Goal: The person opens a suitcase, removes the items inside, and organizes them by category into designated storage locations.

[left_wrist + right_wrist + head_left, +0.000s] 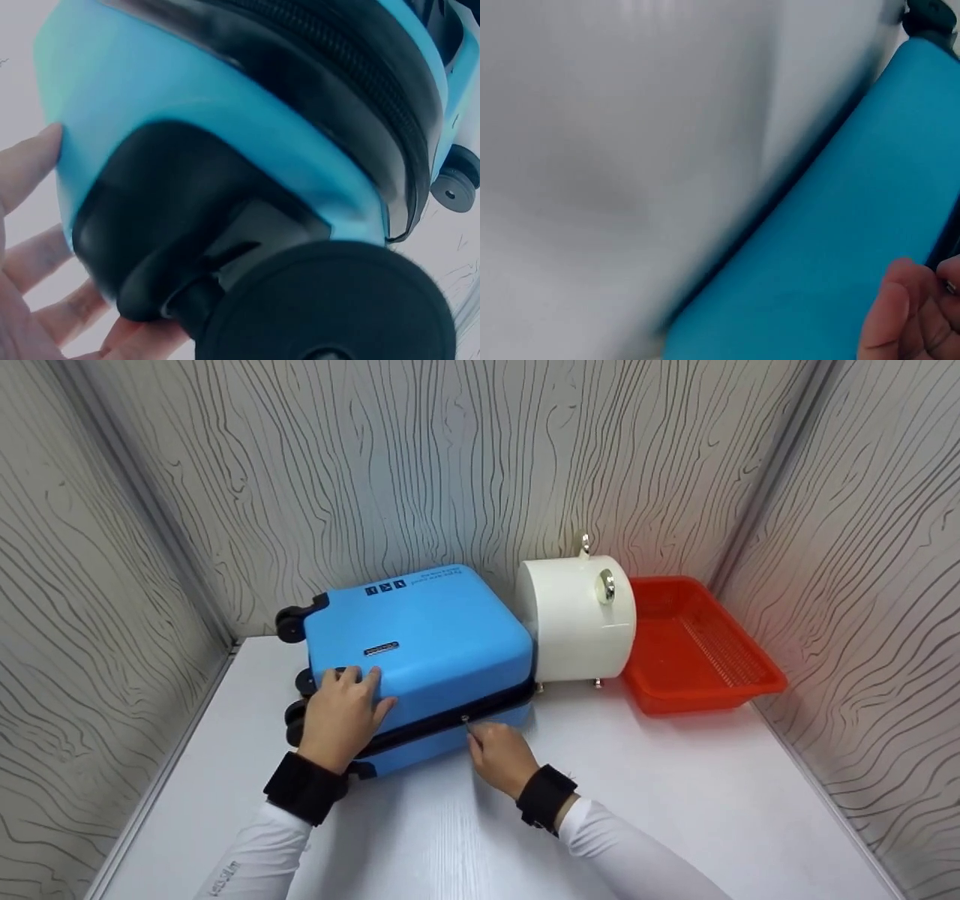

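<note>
A blue hard-shell suitcase (420, 637) lies flat on the white table, its black zipper band (427, 721) facing the person. My left hand (341, 720) rests on its upper shell near the wheel end, fingers spread. In the left wrist view, those fingers (34, 255) lie along the shell beside a black corner guard (150, 202) and wheel (330, 307). At the front side, my right hand (501, 754) pinches a small metal zipper pull (465, 719) between thumb and curled fingers. The right wrist view catches only part of this hand (915, 315) against the blue shell.
A white cylindrical container (577, 619) with metal fittings lies on its side against the suitcase's right end. Further right sits a red plastic basket (705, 701). Patterned panels (420, 465) wall in the table (637, 795) at the back and sides.
</note>
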Demonstrator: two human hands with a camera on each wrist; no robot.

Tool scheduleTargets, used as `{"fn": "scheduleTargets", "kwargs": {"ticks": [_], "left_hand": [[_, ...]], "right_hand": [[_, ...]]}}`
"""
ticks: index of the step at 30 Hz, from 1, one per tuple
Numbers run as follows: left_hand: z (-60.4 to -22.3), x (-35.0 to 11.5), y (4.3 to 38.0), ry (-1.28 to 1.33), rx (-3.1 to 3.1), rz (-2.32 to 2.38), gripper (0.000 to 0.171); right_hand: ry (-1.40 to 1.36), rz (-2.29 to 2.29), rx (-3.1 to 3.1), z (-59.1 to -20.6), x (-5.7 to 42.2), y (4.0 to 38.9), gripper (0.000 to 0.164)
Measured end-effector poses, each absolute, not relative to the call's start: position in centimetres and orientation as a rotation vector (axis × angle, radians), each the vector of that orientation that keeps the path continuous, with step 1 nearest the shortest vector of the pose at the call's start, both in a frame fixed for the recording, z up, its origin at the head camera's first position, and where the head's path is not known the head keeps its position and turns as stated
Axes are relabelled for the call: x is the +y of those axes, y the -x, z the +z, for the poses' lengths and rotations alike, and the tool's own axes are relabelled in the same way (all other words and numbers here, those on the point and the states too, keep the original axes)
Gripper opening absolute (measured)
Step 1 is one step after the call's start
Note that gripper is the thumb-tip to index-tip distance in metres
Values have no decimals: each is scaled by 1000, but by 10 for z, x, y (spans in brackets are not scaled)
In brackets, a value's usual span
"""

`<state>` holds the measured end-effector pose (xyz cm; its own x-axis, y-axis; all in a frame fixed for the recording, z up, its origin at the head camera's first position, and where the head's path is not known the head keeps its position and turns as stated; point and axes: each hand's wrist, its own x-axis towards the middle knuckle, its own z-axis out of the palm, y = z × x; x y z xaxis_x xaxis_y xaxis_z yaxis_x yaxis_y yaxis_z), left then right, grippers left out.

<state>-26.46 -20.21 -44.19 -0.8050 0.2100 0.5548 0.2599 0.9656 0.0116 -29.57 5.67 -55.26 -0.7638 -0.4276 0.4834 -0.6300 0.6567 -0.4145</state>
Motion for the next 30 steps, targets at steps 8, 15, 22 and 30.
{"fn": "scheduleTargets", "kwargs": {"ticks": [8, 15, 22, 30], "left_hand": [[-446, -200, 264, 340, -2491, -118, 52], [-448, -201, 264, 346, -2470, -143, 52], [-449, -202, 264, 333, -2464, -149, 52], [-454, -205, 264, 333, -2438, -146, 56]], "right_hand": [[-990, 609, -2544, -551, 12, 274, 18], [-1128, 494, -2556, -545, -26, 259, 20], [-1173, 471, -2678, -539, -53, 249, 20], [-1153, 558, -2637, -529, -35, 261, 23]]}}
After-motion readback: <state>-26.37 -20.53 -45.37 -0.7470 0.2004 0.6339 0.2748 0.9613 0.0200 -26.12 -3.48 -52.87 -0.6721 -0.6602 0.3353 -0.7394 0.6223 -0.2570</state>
